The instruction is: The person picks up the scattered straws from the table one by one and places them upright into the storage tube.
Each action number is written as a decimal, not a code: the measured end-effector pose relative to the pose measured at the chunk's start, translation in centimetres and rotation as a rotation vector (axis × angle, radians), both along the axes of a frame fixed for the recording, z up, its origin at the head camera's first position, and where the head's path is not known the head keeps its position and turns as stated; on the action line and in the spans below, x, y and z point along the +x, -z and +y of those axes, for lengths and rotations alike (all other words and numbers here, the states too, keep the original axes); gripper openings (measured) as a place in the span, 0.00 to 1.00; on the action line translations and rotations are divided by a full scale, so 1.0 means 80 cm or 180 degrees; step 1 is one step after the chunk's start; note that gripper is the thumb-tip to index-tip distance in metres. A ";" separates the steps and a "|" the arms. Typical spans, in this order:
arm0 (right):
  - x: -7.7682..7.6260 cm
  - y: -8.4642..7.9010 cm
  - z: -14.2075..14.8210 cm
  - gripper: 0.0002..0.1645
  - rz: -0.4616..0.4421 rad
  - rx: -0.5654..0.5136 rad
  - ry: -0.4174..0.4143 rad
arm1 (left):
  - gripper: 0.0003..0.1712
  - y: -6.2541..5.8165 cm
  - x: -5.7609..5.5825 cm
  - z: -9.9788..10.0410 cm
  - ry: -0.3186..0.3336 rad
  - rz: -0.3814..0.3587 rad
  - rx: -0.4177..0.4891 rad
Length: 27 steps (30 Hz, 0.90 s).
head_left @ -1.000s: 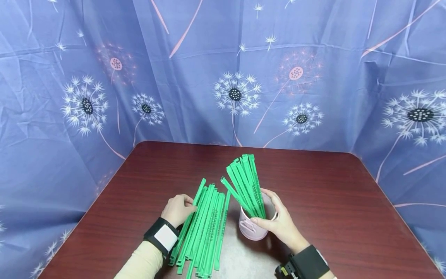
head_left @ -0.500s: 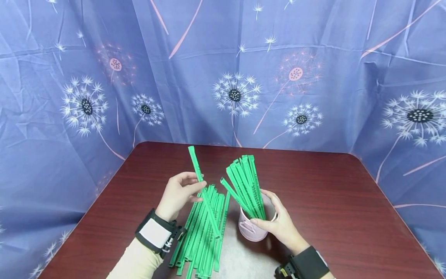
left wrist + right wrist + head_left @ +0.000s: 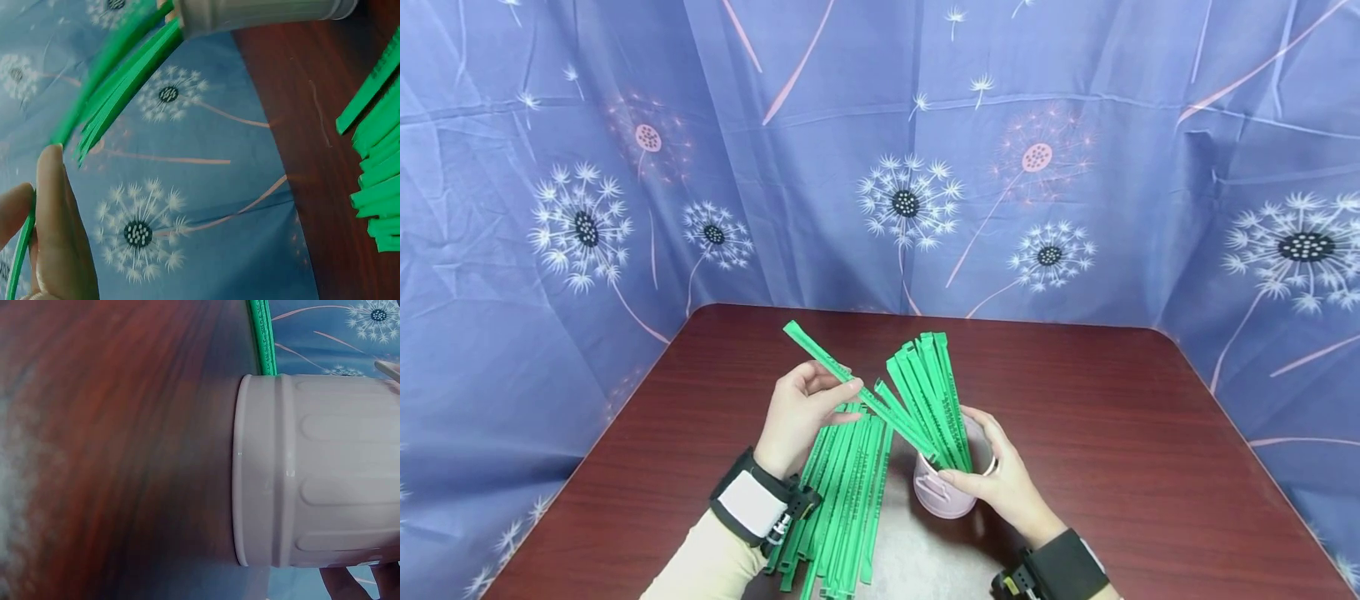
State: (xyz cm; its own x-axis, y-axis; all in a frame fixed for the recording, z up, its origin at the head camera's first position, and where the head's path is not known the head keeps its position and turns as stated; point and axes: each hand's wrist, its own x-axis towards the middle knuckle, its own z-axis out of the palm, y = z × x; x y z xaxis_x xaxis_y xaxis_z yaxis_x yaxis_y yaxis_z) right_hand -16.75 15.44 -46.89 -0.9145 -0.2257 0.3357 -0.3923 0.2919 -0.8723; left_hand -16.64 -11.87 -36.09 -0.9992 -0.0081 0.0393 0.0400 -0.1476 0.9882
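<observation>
Between thumb and fingertips, my left hand (image 3: pixel 801 417) pinches one long, thin green stick packet (image 3: pixel 816 352) with dark print. It slants down to the right, its lower end at the rim of a pale pink cup (image 3: pixel 942 498). A bunch of similar green stick packets (image 3: pixel 934 396) leans inside the cup, fanned toward the left. My right hand (image 3: pixel 1006 483) grips the cup, thumb at the near rim and fingers round the far side. In the right wrist view the ribbed cup wall (image 3: pixel 350 462) shows, with fingers partly hidden behind it.
A pile of green stick packets (image 3: pixel 842 500) lies lengthwise on the dark red wooden table (image 3: pixel 1075 392), left of the cup and partly under my left wrist. A blue curtain with dandelion prints (image 3: pixel 820 208) hangs round the table's back and sides.
My left hand has picked a stick packet off the pile, raised it and carried it right, tilting it toward the cup. The right hand and cup stay in place.
</observation>
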 end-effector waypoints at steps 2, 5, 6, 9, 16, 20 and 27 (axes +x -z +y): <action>0.000 0.000 0.000 0.49 0.0017 -0.0014 0.0001 | 0.09 0.005 -0.001 0.007 -0.0025 0.0048 -0.0181; 0.000 0.002 -0.001 0.49 0.0058 0.0004 0.0010 | 0.09 0.012 0.001 0.015 -0.0041 0.0130 -0.0603; 0.000 0.002 -0.001 0.49 0.0071 0.0008 0.0013 | 0.09 0.015 0.001 0.016 -0.0037 0.0148 -0.0749; -0.001 0.002 -0.002 0.49 0.0111 0.0024 0.0019 | 0.09 0.021 0.003 0.020 -0.0009 0.0234 -0.1125; -0.001 0.001 -0.001 0.49 0.0075 -0.0001 0.0003 | 0.06 0.022 0.002 0.028 0.0121 0.0389 -0.1553; -0.002 0.001 -0.001 0.48 0.0031 0.0009 -0.0009 | 0.07 0.023 0.002 0.032 0.0188 0.0512 -0.1808; -0.001 0.001 0.000 0.49 0.0007 0.0014 -0.0017 | 0.10 0.028 0.003 0.041 0.0388 0.0505 -0.2104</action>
